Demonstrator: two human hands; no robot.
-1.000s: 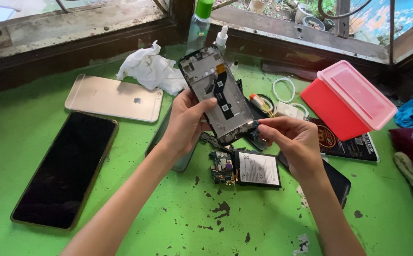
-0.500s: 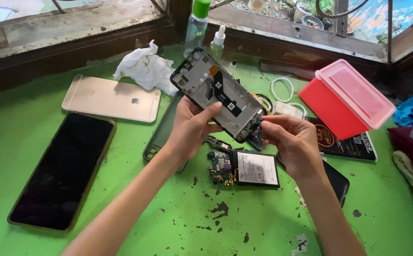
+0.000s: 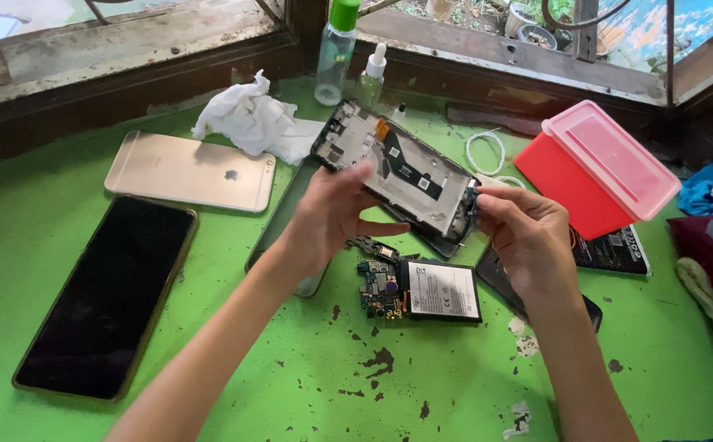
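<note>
An opened phone frame point(image 3: 397, 168), grey inside with black parts and a small orange strip, is held above the green table point(image 3: 209, 344). My left hand point(image 3: 332, 214) grips it from below near its middle. My right hand point(image 3: 524, 233) pinches its lower right end with the fingertips. Under the hands a circuit board point(image 3: 375, 288) lies against a black battery point(image 3: 445, 292) with a white label.
A gold phone point(image 3: 191, 170) lies face down at the left, a large black phone point(image 3: 106, 295) in front of it. A crumpled white tissue point(image 3: 246, 119), a green-capped bottle point(image 3: 337, 51), a dropper bottle point(image 3: 372, 74), a white cable point(image 3: 486, 151) and a red box with pink lid point(image 3: 606, 168) stand behind.
The phone frame has been turned from nearly upright to a flatter slant, its top swinging to the left. My right hand has moved to grip its lower right end.
</note>
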